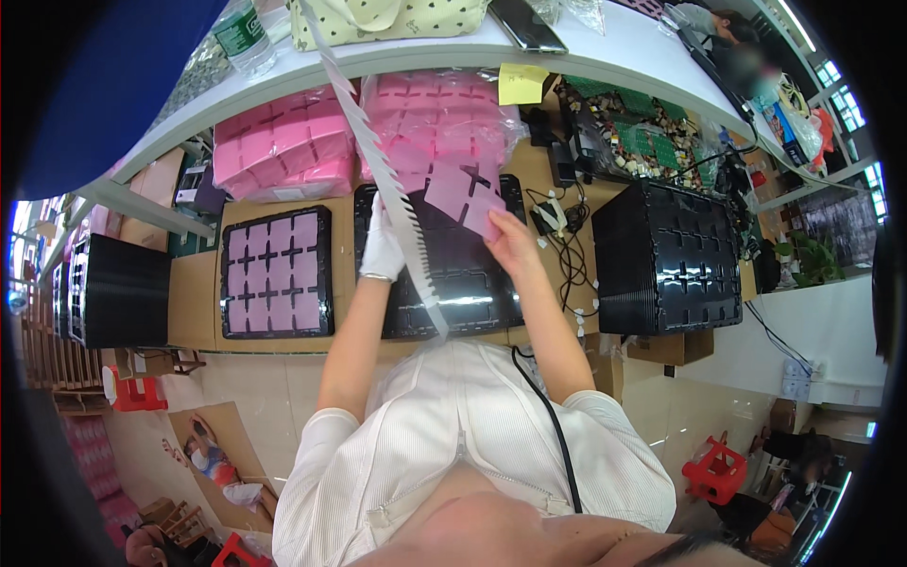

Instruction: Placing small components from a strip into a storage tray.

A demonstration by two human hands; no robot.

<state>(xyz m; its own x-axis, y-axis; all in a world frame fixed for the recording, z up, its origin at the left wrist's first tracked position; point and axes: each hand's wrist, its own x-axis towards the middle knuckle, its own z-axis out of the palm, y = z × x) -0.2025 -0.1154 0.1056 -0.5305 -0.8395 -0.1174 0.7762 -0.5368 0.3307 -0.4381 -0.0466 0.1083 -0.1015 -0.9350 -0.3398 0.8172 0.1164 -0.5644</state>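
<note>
My right hand (513, 243), bare, is closed on the lower right corner of a thin pink sheet (446, 196) with cross-shaped cutouts. The sheet is tilted above a black plastic tray (453, 307) in front of me. My left hand (381, 248) wears a white glove and is over the tray's left part. A long pale strip with a toothed edge (397, 189) crosses in front of that hand, hiding its fingers in part, so I cannot tell its grip. Behind the tray lie pink sheets in clear plastic (430, 104).
At left lies a black tray filled with pink pieces (275, 274); beyond it, wrapped pink stacks (283, 142). On the right are stacked black trays (666, 255), tangled black cables (567, 250) and a box of green circuit boards (642, 128). A white shelf (397, 59) overhangs the back.
</note>
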